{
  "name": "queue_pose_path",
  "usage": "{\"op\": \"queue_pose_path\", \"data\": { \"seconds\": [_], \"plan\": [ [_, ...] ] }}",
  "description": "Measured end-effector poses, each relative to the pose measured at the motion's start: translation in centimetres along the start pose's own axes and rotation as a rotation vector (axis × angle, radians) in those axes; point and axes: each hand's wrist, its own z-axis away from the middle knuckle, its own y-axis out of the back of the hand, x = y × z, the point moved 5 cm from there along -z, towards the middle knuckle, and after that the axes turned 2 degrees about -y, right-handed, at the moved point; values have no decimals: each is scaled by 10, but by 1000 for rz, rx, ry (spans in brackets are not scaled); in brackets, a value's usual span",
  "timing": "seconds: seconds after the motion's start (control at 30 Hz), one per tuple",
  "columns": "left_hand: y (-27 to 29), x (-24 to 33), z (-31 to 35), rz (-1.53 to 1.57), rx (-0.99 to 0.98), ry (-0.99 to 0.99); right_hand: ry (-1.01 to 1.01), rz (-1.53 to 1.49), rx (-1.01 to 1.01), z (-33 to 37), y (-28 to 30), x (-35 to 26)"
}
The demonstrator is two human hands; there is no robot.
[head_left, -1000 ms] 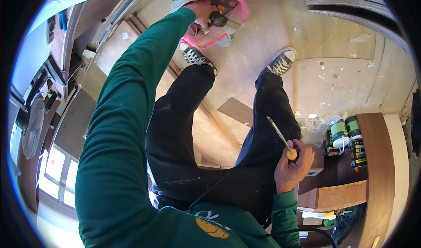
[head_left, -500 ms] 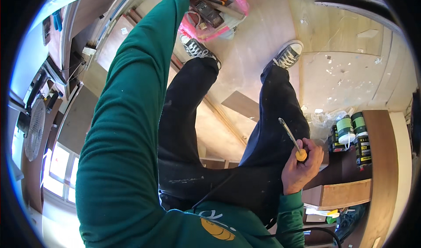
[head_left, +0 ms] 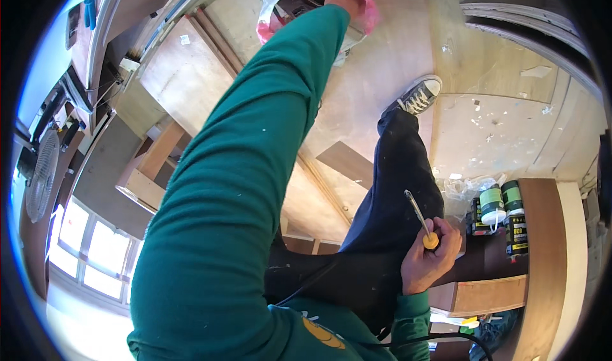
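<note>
My left arm, in a green sleeve, stretches far forward to a pink and white plastic bag [head_left: 264, 24] on the floor. Inside the bag's mouth is my left hand [head_left: 344, 1], its fingers hidden. Dark tools [head_left: 298, 2] show in the bag beside it; their kinds are hard to make out. Close to my right thigh, my right hand [head_left: 433, 256] is closed around a screwdriver [head_left: 431, 240] with a yellow handle. Its metal shaft points up and forward, away from my body.
Green and white containers [head_left: 492, 203] and black cans [head_left: 517, 236] stand on a brown cabinet [head_left: 542, 259] at right. A thin brown board [head_left: 347, 162] lies between my legs. Scraps litter the floor [head_left: 491, 128]. A fan [head_left: 43, 176] stands at left, and a black cable [head_left: 440, 337] crosses my lap.
My left hand has moved right, from the bag's left rim into its mouth. The left arm now covers my left shoe and most of that leg. My right hand still holds the screwdriver.
</note>
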Motion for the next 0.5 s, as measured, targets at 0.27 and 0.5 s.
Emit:
{"op": "queue_pose_path", "data": {
  "seconds": [0.27, 0.5],
  "plan": [
    [98, -17, 89, 90, -149, -516, -56, -69, -12, 17, -1, 3],
    [144, -24, 193, 465, 212, -854, -49, -114, -48, 32, -7, 3]
  ]
}}
